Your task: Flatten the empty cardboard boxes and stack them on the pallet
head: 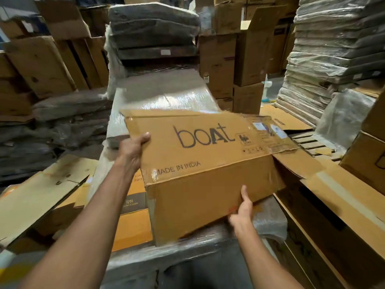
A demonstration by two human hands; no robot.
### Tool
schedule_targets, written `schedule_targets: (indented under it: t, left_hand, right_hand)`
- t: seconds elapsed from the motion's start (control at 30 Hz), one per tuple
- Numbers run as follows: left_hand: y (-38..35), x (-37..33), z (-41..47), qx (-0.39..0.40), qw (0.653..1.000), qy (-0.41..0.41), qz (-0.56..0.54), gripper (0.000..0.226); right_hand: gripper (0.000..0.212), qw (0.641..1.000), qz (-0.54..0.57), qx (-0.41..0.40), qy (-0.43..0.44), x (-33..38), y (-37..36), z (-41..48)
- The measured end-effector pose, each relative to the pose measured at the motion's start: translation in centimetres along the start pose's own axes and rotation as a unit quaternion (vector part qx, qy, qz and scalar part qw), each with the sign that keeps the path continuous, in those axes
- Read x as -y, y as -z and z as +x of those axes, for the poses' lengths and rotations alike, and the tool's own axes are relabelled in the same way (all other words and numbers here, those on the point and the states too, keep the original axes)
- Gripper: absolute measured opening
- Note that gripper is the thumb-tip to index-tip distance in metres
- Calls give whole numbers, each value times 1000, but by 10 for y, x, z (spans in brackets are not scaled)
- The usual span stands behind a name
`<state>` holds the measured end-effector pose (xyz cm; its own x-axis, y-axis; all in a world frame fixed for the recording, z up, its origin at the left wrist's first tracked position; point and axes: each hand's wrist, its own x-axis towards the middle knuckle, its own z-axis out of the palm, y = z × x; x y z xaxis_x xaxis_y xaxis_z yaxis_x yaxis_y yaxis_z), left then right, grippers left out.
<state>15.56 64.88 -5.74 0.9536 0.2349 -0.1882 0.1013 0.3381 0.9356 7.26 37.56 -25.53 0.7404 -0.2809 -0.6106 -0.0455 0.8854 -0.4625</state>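
Note:
A brown cardboard box (204,163) printed "boAt" and "MADE IN INDIA" is held tilted in front of me, its top panel facing up and its flaps loose at the right. My left hand (133,149) grips its left edge, thumb on the top panel. My right hand (241,213) holds the lower front edge, thumb up against the front face and fingers hidden underneath. The box hangs over a plastic-wrapped stack (166,94). Bare wooden pallet slats (312,142) show to the right behind it.
Flattened cardboard (41,190) lies at the left, and an orange printed carton (133,224) sits under the box. An open carton (337,205) stands at the right. Wrapped bundles (333,49) and stacked cartons (229,49) close the back.

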Motion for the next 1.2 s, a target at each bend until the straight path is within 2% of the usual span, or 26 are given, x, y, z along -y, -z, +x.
schedule_targets:
  t: [0.07,0.13,0.23,0.3,0.37,0.4,0.43,0.5,0.53,0.57,0.7,0.77,0.87,1.0,1.13,1.2]
  left_hand:
    - [23,33,12,-7,999,48,11,21]
    - [41,61,5,-22,994,98,44,24]
    - [76,99,-11,4,987,156,31,33]
    - [103,119,-17,36,981,176,-73,50]
    - [122,134,-25,11,964,195,-181,48]
    - [125,142,-34,25,955,202,-217,44]
    - [125,151,-43,40,954,203,-217,39]
    - [117,167,-65,55,954,197,-220,12]
    - [114,178,-71,57,953,194,-224,40]
    - [108,190,-75,72,950,206,-225,58]
    - [69,199,-92,166,941,176,-235,37]
    - [58,191,-88,100,953,170,-230,32]
    - [64,184,-72,-20,965,146,-216,8]
    - [91,186,-54,-55,959,155,-231,8]
    - [129,193,-39,-100,951,158,-245,8]
    - [147,199,-37,-118,952,149,-239,6]
  right_hand:
    - [82,997,-31,-65,19,-6,18,-1]
    - [64,988,-88,-121,48,-11,33,-3]
    - [48,975,-162,-147,50,-17,47,-3]
    - [42,971,-184,-145,52,-19,46,-7]
    - [41,972,-184,-139,45,-21,38,-11]
    - [42,975,-177,-131,39,-22,32,-13]
    - [42,978,-166,-120,35,-25,23,-15]
    - [40,987,-134,-90,26,-33,0,-19]
    - [40,990,-118,-75,23,-39,-13,-22]
    - [42,992,-103,-65,22,-46,-25,-25]
    - [49,995,-95,-33,13,-77,-59,-33]
    - [47,993,-114,-21,6,-89,-66,-36]
    - [41,993,-111,16,-27,-104,-69,-35]
    - [8,986,-137,50,-82,-109,-59,-33]
    - [10,983,-169,34,-64,-87,-32,-14]
    - [18,980,-186,35,-61,-81,-19,-9]
